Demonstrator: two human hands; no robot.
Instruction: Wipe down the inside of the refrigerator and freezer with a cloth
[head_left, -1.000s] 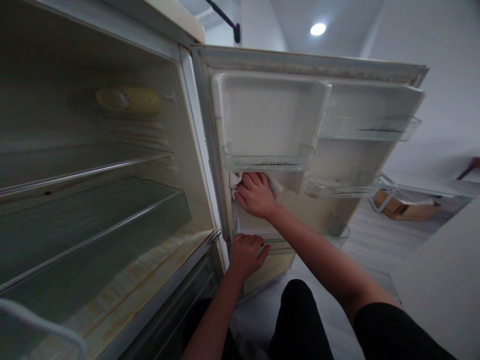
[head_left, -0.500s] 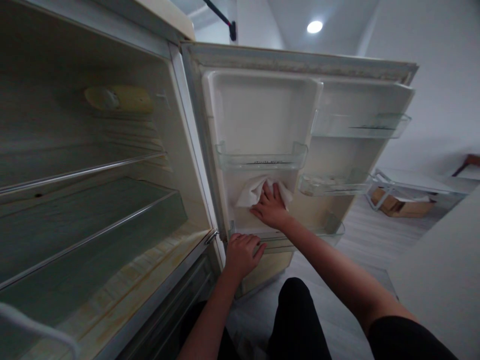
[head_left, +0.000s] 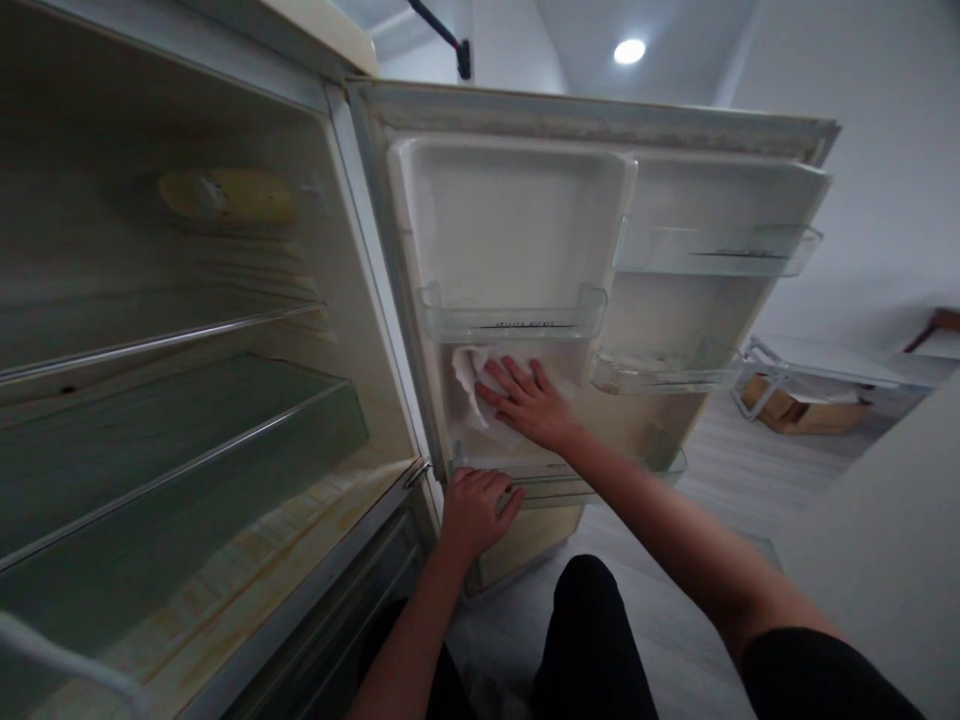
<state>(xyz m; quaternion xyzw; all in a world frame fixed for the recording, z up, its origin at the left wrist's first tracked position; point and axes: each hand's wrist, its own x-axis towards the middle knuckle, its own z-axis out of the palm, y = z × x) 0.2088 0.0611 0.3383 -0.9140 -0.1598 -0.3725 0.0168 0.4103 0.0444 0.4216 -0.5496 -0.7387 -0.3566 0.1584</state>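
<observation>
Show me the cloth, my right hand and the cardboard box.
Cloth (head_left: 468,379): head view, its wrinkled left part.
Right hand (head_left: 532,408): head view, back of the hand.
Cardboard box (head_left: 825,418): head view, its side.

The cloth (head_left: 469,385) lies against the door (head_left: 510,220), below a shelf (head_left: 517,323).

We count two hands (head_left: 478,512) (head_left: 529,405), one white cloth (head_left: 469,385) and one fridge door (head_left: 510,220).
We find four clear bins (head_left: 525,326) (head_left: 750,263) (head_left: 664,380) (head_left: 559,490) there, plus two bright-trimmed shelf edges (head_left: 157,342) (head_left: 172,475) and one yellowish fitting (head_left: 247,197) inside the fridge (head_left: 358,185). Farther off, we see one ceiling light (head_left: 629,52) and one cardboard box (head_left: 821,416); at bottom left, one white cord-like thing (head_left: 60,655).
</observation>
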